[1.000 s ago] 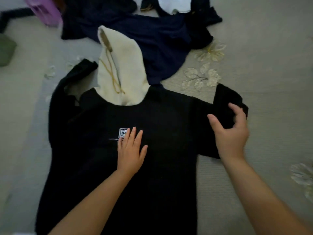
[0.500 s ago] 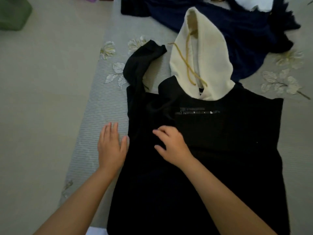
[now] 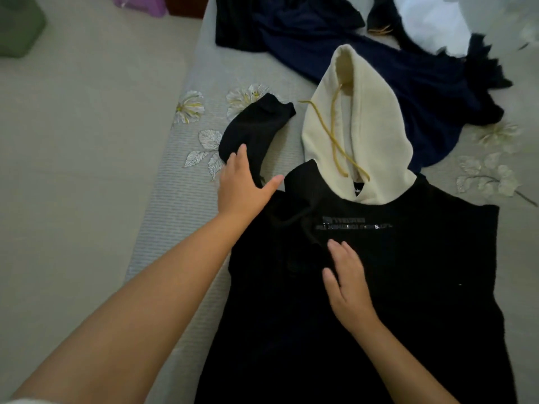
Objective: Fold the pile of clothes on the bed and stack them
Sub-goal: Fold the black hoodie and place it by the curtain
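A black hoodie (image 3: 408, 287) with a cream hood (image 3: 367, 118) and yellow drawstring lies flat on the bed, its right side folded over the body. The left sleeve (image 3: 256, 126) sticks out toward the upper left. My left hand (image 3: 242, 185) reaches over the base of that sleeve, fingers spread and touching the cloth; whether it grips is unclear. My right hand (image 3: 347, 284) lies flat and open on the chest, just below the printed lettering. A pile of dark navy and black clothes (image 3: 364, 53) with a white piece (image 3: 431, 21) sits beyond the hood.
The grey bed cover (image 3: 180, 217) has a floral print, and its left edge runs close to the hoodie. Beyond that edge is pale floor (image 3: 73, 170), with a green object (image 3: 17, 24) and a purple object (image 3: 140, 4) at the top left.
The right sleeve was folded over the body. My left hand then moved up from beside the hoodie's edge to the left sleeve. My right hand shifted onto the chest under the lettering.
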`<state>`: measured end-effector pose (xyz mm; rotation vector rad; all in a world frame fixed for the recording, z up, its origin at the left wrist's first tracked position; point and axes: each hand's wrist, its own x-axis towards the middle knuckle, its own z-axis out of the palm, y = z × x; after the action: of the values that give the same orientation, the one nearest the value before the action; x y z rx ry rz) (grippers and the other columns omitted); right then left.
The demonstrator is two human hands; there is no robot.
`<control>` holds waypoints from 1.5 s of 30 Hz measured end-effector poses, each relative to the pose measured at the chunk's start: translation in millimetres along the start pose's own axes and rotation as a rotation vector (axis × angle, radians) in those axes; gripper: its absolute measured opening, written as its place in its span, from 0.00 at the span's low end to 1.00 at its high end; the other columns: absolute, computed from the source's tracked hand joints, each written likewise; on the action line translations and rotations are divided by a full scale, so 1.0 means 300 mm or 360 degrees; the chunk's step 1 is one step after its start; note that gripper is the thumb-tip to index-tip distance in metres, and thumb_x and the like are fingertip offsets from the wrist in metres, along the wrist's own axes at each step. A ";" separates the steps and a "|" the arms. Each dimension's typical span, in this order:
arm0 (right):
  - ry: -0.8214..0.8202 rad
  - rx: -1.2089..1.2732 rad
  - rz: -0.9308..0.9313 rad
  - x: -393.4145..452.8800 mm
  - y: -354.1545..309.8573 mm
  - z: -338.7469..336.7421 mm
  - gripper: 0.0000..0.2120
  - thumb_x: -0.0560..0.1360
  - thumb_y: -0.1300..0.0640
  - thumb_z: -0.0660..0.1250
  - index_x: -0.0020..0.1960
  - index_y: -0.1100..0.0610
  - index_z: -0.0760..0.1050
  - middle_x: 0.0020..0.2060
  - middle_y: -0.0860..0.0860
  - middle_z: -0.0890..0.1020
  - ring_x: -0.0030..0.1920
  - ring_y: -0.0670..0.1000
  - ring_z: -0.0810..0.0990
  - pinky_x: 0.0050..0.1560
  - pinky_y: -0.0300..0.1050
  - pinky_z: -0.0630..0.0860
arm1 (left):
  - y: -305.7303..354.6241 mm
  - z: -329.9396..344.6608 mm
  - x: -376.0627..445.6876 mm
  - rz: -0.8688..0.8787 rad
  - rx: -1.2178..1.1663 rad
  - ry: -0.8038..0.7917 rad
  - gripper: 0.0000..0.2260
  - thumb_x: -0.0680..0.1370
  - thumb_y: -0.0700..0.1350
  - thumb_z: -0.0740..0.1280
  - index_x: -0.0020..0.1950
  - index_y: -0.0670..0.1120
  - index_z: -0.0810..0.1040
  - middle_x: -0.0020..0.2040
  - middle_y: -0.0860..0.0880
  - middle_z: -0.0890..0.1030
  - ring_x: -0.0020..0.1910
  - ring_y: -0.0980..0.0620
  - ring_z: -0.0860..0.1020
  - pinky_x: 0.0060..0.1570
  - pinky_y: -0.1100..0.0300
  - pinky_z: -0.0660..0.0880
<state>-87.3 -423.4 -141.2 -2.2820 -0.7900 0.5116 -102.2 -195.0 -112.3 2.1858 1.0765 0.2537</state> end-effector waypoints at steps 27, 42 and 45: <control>-0.0432 -0.0948 -0.0196 0.188 -0.124 0.364 0.38 0.70 0.30 0.28 0.70 0.51 0.51 0.71 0.53 0.47 0.71 0.57 0.45 0.65 0.63 0.43 | -0.610 -0.280 0.034 -0.0704 -0.0206 0.0215 0.30 0.75 0.52 0.66 0.74 0.48 0.58 0.68 0.45 0.70 0.67 0.45 0.68 0.63 0.57 0.64; -0.0374 -0.0588 0.0154 0.118 -0.177 0.206 0.36 0.62 0.32 0.34 0.67 0.46 0.34 0.68 0.42 0.35 0.71 0.45 0.34 0.72 0.52 0.38 | -0.320 -0.423 -0.060 -0.0217 -0.0945 0.0099 0.18 0.82 0.44 0.50 0.72 0.41 0.62 0.59 0.55 0.67 0.60 0.61 0.64 0.53 0.80 0.59; -0.0218 -0.0441 0.0219 0.043 -0.121 0.079 0.31 0.69 0.38 0.42 0.69 0.46 0.38 0.69 0.42 0.37 0.68 0.42 0.34 0.72 0.50 0.38 | -0.147 -0.356 -0.067 0.0031 -0.0817 -0.0014 0.21 0.82 0.44 0.51 0.74 0.41 0.55 0.69 0.51 0.63 0.69 0.57 0.60 0.59 0.81 0.53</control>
<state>-105.2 -382.3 -134.5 -2.5927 -0.8164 0.6621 -190.0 -139.3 -58.4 1.7344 0.8685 0.4723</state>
